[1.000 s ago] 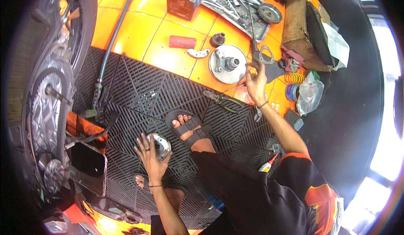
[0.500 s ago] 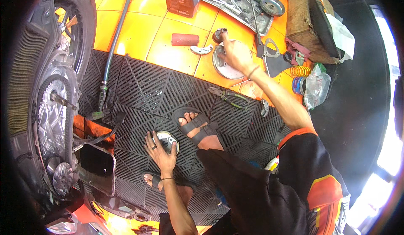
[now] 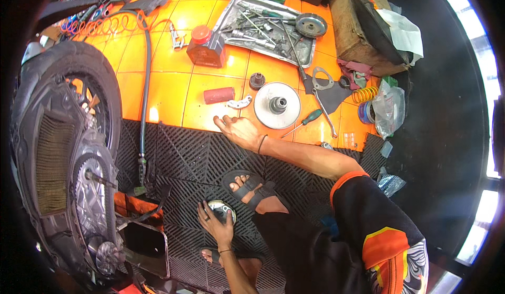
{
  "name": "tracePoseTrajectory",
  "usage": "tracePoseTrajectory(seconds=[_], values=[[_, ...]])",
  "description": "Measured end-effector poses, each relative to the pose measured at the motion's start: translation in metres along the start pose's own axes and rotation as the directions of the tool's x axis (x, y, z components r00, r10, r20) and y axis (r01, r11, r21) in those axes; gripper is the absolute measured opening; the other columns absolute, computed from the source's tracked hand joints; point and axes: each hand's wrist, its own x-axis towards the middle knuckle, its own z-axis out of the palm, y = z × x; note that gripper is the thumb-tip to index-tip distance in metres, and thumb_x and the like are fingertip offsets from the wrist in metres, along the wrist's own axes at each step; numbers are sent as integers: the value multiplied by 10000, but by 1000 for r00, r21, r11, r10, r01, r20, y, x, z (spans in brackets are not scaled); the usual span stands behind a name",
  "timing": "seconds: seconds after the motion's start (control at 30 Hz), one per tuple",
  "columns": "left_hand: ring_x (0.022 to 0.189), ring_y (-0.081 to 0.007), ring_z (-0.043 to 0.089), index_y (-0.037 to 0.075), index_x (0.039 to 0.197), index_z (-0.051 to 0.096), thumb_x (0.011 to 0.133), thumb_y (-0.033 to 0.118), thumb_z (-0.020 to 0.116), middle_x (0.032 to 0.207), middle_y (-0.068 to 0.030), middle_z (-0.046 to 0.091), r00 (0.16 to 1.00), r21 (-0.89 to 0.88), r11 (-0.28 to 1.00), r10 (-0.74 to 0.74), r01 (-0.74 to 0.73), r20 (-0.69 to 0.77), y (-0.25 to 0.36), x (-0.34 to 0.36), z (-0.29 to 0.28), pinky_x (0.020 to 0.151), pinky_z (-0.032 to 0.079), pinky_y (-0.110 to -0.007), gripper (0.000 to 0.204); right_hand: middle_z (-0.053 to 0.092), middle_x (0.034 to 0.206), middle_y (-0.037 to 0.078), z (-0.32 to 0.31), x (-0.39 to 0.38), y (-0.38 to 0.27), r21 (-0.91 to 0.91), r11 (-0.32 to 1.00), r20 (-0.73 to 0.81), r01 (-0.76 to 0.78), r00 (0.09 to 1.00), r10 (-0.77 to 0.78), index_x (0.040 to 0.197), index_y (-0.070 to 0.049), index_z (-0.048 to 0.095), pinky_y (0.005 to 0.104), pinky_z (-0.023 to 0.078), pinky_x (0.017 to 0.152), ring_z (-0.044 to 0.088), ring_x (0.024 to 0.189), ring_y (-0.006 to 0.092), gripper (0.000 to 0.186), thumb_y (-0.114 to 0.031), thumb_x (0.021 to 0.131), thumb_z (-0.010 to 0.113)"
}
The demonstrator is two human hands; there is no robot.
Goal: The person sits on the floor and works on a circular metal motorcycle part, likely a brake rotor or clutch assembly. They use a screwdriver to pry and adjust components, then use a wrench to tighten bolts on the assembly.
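Observation:
On the black slatted mat, my left hand (image 3: pixel 219 230) grips a round metal clutch plate (image 3: pixel 214 205), its thumb and fingers on either side. My right hand (image 3: pixel 241 134) reaches over the line between mat and orange tiles, fingers apart with nothing between them. Just beyond those fingers lies a curved clutch shoe (image 3: pixel 240 102). A silver pulley disc (image 3: pixel 266 114) with a raised hub rests flat to the right of the shoe. A red cylinder (image 3: pixel 219 95) and a dark, round metal part (image 3: pixel 257 80) sit farther off. A green-handled screwdriver (image 3: pixel 311 117) lies beside the disc.
Left stands a motor scooter with its drive belt (image 3: pixel 109 199) exposed. Behind the parts are a dark bottle (image 3: pixel 206 53) with a red cap and a metal tray (image 3: pixel 247 2) of tools. A wrench (image 3: pixel 325 114), yellow spring (image 3: pixel 365 94) and cardboard box (image 3: pixel 357 28) are at right.
My right hand has left the pulley disc and drawn back leftward, toward me, uncovering the disc's hub. The view has shifted, showing more of the far floor. My left hand stays on the clutch plate.

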Motion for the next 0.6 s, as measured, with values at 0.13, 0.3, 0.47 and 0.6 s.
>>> tracePoseTrajectory(seconds=[0.13,0.3,0.47,0.6], values=[[1526,-433,212,33,1602,287,876,469,717,1651,-207,270,1000,9,1000,-5,5,6,0,-1,0,1246,155,-581,950,608,982,146,-26,-19,10,76,997,-69,-31,997,36,1294,-17,509,390,569,547,702,701,290,455,-98,860,623],[1525,-443,212,28,1596,288,876,468,718,1650,-217,265,1000,15,1000,-16,16,9,0,-2,1,1241,158,-582,947,673,988,156,-64,-68,29,375,888,-310,-266,867,391,1264,-28,558,429,556,651,692,758,360,401,-119,900,696],[1527,-443,209,27,1601,280,878,468,719,1657,-218,254,1000,4,1000,-9,9,24,-4,-1,0,1243,149,-592,954,711,976,179,-84,-80,148,475,698,-504,-537,484,715,1226,-40,601,463,551,745,697,853,398,372,-152,895,729],[1545,-440,185,31,1622,240,880,498,711,1685,-214,207,1000,0,1000,21,-21,-5,-3,-1,0,1249,139,-598,996,704,1074,211,-103,-62,275,-24,830,-375,-557,775,509,1305,-60,567,513,553,760,702,907,418,420,-136,901,654]])
